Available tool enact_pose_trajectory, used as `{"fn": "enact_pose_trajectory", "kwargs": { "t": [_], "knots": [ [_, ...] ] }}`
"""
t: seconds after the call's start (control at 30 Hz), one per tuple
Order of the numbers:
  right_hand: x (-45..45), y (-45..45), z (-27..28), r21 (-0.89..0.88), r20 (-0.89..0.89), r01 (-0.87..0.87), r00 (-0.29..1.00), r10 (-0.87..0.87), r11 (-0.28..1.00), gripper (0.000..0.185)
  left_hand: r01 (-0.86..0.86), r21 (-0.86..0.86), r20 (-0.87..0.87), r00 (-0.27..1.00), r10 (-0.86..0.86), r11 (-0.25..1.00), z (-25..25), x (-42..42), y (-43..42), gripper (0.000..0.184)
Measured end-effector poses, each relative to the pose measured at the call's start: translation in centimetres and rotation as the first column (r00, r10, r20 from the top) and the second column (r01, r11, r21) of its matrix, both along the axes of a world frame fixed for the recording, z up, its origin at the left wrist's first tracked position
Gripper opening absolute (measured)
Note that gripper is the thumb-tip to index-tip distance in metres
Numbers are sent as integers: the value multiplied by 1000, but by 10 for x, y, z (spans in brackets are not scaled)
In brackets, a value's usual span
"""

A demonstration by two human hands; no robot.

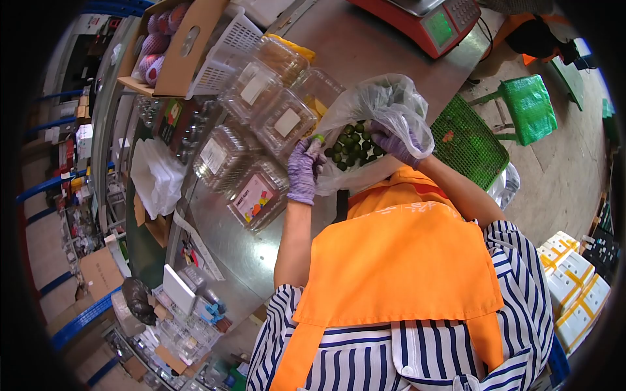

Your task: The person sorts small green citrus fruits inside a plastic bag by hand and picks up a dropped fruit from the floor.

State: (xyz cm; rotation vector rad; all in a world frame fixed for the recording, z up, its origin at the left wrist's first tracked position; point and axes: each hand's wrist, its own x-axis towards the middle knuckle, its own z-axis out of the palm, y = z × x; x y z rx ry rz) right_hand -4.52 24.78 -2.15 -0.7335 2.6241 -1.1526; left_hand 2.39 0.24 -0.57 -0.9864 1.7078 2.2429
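A clear plastic bag (398,96) lies wide open on the metal table with many small round dark-green fruits (347,151) inside; they look like small limes. My left hand (303,168), in a purple knit glove, is at the bag's left edge with its fingers curled. A lighter green fruit (318,138) shows at its fingertips. My right hand (399,144), gloved alike, reaches into the bag from the right beside the fruits. Plastic film and fruits partly cover its fingers, so its grip is unclear.
Clear lidded plastic boxes (284,124) are stacked left of the bag. A red scale (417,26) stands at the back, and a green mesh basket (471,140) at the right. White foam trays (156,177), a fruit carton (186,49) and a green stool (529,109) are around the table.
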Motion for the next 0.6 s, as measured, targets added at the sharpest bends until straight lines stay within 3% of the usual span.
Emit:
{"fn": "enact_pose_trajectory", "kwargs": {
  "t": [0.07, 0.17, 0.27, 0.37, 0.4, 0.43, 0.47, 0.57, 0.6],
  "knots": [
    [-2, -8, 1, 134, -94, -89, 990, 102, 987, 27, -46, 109, 3, 999, 46, 993, 2, -1, -7, 18],
    [4, -36, -14, 15, -85, -175, 981, 175, 985, 26, -139, 281, 25, 990, 138, 950, 7, -2, -7, 16],
    [6, -49, -21, 111, -103, -242, 962, 253, 964, 27, -144, 381, -8, 987, 159, 913, 19, -2, -2, 16],
    [6, -41, -14, 5, -95, -222, 971, 221, 975, 26, 11, 49, -78, 997, -7, 999, 1, 1, -6, 18],
    [4, -36, -15, 35, -79, -229, 970, 231, 973, 24, 143, -232, -120, 977, -174, 962, -3, 2, -6, 18],
    [0, -30, -16, 66, -64, -236, 969, 240, 970, 22, 244, -497, -114, 933, -342, 833, -8, 3, -5, 18],
    [-2, -25, -13, 97, -48, -243, 967, 249, 965, 21, 305, -719, -60, 868, -493, 624, -9, 3, -2, 18],
    [0, -14, -2, 137, -146, -157, 973, 176, 978, 19, 323, -940, 191, 770, -609, 113, -10, 0, 10, 23],
    [0, -11, -3, 156, -145, -133, 977, 156, 979, 20, 386, -921, 266, 723, -637, 53, -4, -3, 14, 28]
  ]
}}
